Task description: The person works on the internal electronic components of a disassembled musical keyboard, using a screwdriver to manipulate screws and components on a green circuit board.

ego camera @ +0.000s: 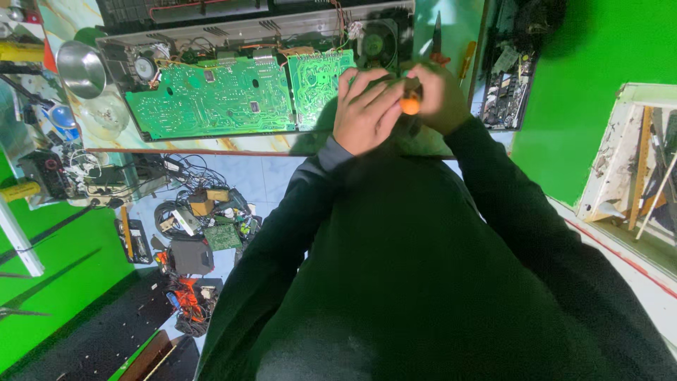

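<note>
My right hand [438, 95] is closed around an orange-handled screwdriver [410, 104], only the butt of its handle showing. My left hand [363, 113] lies over the same spot, fingers curled against the tool and the right hand. Both hands hover over the right end of an opened electronic device [233, 32] on the workbench, next to its green circuit boards [211, 99] and a round speaker [374, 44]. The screwdriver's tip is hidden under my hands. My dark sleeves and torso fill the lower frame.
A metal bowl [80, 67] sits at the bench's left end. Pliers [437, 39] and another screwdriver [465, 62] lie right of the device. A tray of parts [508, 77] stands further right. Cables, boards and boxes [197, 233] litter the floor below the bench. Green walls surround.
</note>
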